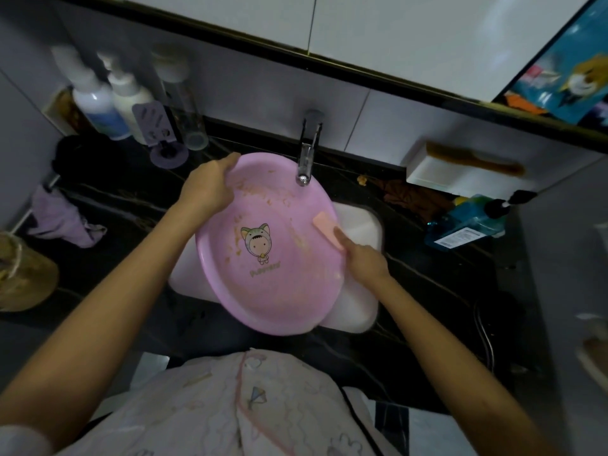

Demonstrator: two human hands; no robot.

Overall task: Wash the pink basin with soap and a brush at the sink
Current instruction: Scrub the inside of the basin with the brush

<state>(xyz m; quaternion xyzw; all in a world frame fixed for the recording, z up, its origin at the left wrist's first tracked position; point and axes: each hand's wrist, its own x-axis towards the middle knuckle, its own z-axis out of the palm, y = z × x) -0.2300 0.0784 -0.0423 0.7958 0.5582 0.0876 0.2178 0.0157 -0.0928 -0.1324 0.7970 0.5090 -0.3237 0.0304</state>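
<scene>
Over the sink [362, 222]: pink basin [266, 258], tilted, left hand [210, 185] fingers gripping its rim; right hand [362, 258] fingers pressing a brush [329, 230]. Risk: soapy rim slips, basin drops.

A dark, marble-veined counter [138, 205] surrounds a white sink [360, 222] set into it. At the back left stand two white pump bottles [98, 103], a clear bottle [184, 103] and a purple holder [164, 139] on a round base. A crumpled lilac cloth [65, 222] lies at the left edge. To the right of the tap [307, 153], which rises from the counter's rear, a brown cloth [411, 195] lies bunched, with a blue bottle [467, 222] on its side just beyond it.
</scene>
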